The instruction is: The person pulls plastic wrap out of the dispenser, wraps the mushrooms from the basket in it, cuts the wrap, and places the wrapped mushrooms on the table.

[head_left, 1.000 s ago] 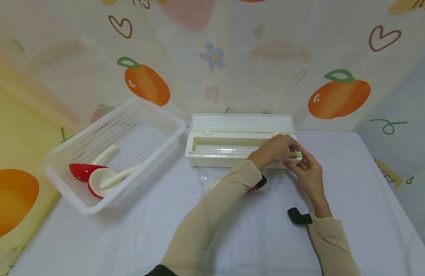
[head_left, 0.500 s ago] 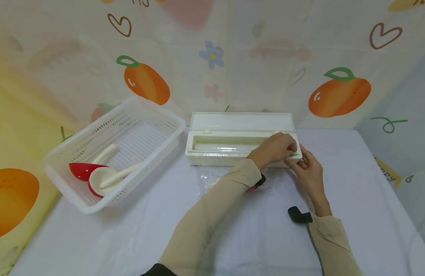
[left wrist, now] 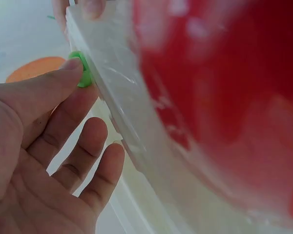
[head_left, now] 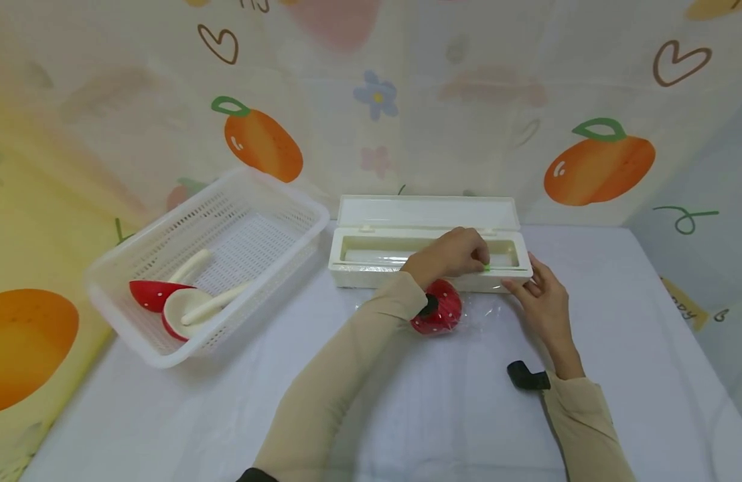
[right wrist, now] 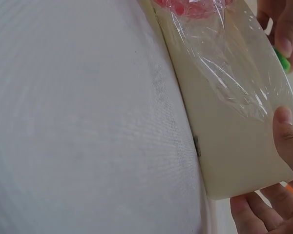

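1. Fruit-and-heart-printed cloth (head_left: 467,140) hangs behind a white-covered table (head_left: 449,408), its far edge meeting the backdrop.
2. Near that far edge, right of the table's middle, sits a white box (head_left: 377,276), its lid (head_left: 428,212) tipped up and back.
3. Thumb and forefinger of the left hand (head_left: 449,254) pinch a green slider (left wrist: 86,75) at the box's front edge; its other fingers are loosely bent.
4. At the box's right end, the right hand (head_left: 546,308) grips the corner, thumb at the front.
5. Clear film (right wrist: 229,83) falls over the front wall, around a red dotted object (head_left: 449,306) just before the box.
6. Toward the table's far left corner, a white basket (head_left: 100,298) holds two red-and-white ladles (head_left: 154,293), bowls toward its near end.
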`<state>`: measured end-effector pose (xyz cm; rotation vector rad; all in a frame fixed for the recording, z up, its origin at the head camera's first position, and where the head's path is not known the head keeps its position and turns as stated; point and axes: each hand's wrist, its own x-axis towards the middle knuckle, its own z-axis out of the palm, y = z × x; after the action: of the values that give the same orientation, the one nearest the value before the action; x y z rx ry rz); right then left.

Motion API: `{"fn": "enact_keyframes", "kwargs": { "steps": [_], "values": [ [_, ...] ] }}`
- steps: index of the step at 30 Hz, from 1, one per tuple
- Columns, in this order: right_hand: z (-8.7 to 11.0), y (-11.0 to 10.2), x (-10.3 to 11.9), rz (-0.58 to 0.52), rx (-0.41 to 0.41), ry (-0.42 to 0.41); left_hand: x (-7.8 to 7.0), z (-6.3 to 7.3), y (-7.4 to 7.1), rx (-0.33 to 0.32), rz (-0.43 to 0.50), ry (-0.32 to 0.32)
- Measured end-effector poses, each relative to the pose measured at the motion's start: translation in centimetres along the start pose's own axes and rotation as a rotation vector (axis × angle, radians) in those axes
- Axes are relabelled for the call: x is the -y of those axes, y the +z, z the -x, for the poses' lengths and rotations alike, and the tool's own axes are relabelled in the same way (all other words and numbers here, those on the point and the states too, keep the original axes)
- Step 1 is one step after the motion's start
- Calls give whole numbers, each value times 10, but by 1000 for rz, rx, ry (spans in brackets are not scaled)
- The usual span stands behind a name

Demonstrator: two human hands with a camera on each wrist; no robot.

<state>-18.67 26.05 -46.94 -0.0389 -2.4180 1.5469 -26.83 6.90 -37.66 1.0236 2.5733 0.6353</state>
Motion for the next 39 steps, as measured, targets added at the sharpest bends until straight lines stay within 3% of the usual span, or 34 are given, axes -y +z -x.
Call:
{"fn": "enact_keyframes", "kwargs": {
  "steps": [8, 16, 28, 34, 39],
  "values": [
    [3, 0, 4, 44, 13, 23, 17, 23, -11, 12, 42, -41],
    [5, -2, 5, 45, 26, 36, 45, 52, -22, 10, 51, -40],
    [6, -2, 2, 57, 17, 39, 79, 98, -41, -13, 6, -95],
    [6, -2, 5, 58, 14, 26, 96, 121, -51, -47, 4, -77],
    [5, -2, 4, 54, 20, 26, 99, 124, -52, -49, -33, -38]
  ]
}}
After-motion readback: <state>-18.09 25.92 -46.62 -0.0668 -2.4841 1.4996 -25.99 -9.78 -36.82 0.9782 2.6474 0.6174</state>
